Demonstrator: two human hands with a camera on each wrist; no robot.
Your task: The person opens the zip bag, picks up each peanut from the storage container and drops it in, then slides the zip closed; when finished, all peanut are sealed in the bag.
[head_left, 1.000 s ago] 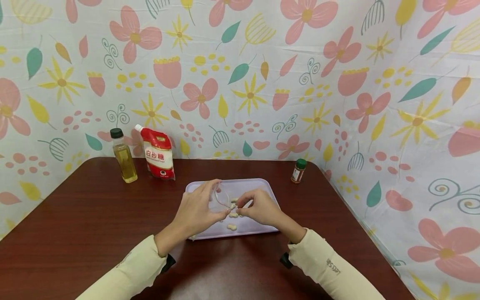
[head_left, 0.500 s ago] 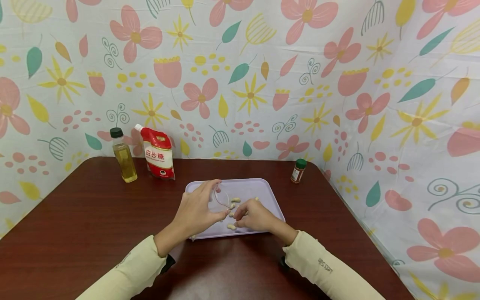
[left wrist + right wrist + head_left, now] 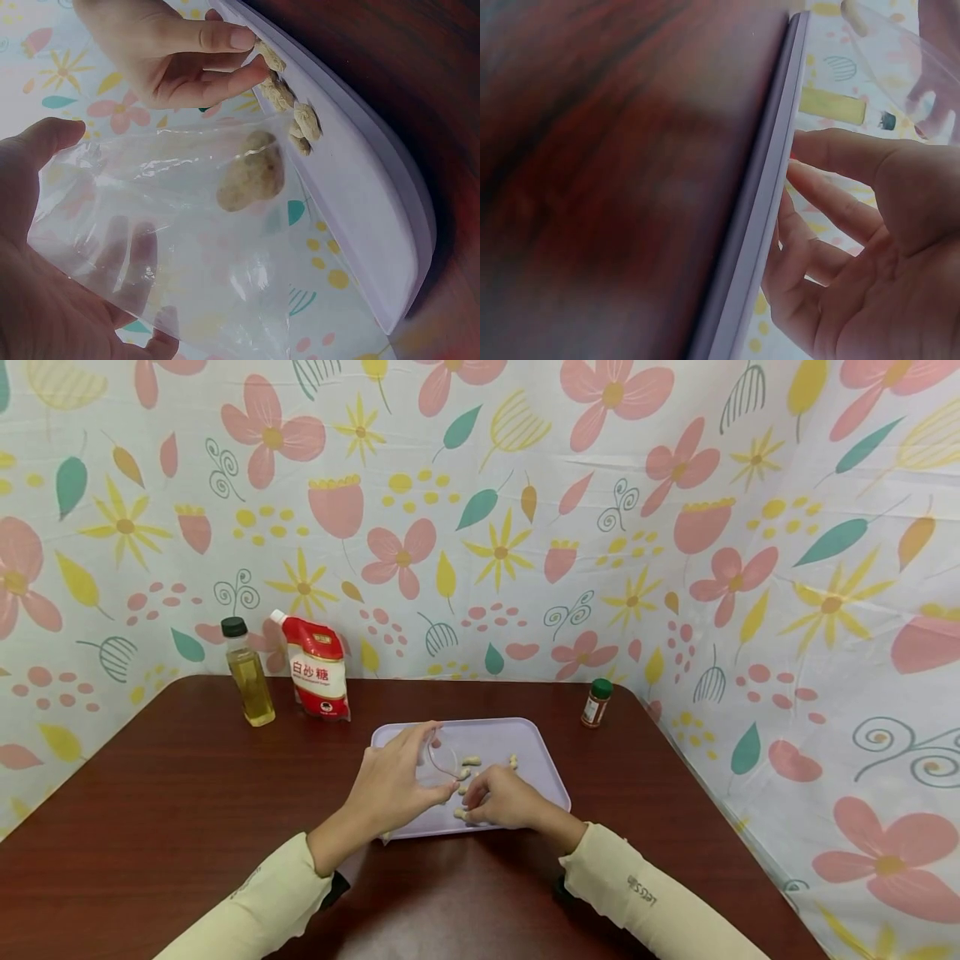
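Observation:
My left hand (image 3: pixel 388 787) holds a clear plastic bag (image 3: pixel 187 195) by its mouth, thumb and fingers spread apart on it. Inside the bag, near its lower end, lies a peanut (image 3: pixel 253 172). Over the near part of a pale lilac tray (image 3: pixel 538 787), my right hand (image 3: pixel 508 797) reaches down and pinches another peanut (image 3: pixel 271 57) between thumb and fingertips. Several unshelled peanuts lie on the tray, one behind the bag (image 3: pixel 471 761) and one further right (image 3: pixel 513 762). In the right wrist view the tray's edge hides my right fingertips.
On the dark brown table (image 3: pixel 187 827), a bottle of yellow oil (image 3: pixel 252 685) and a red and white sugar pouch (image 3: pixel 318 672) stand at the back left. A small green-capped jar (image 3: pixel 597 702) stands at the back right. Flower-patterned cloth (image 3: pixel 480 527) rises behind the table.
My right hand has moved from beside the bag toward the tray's near side and down to a peanut there. The left hand stays in place with the bag.

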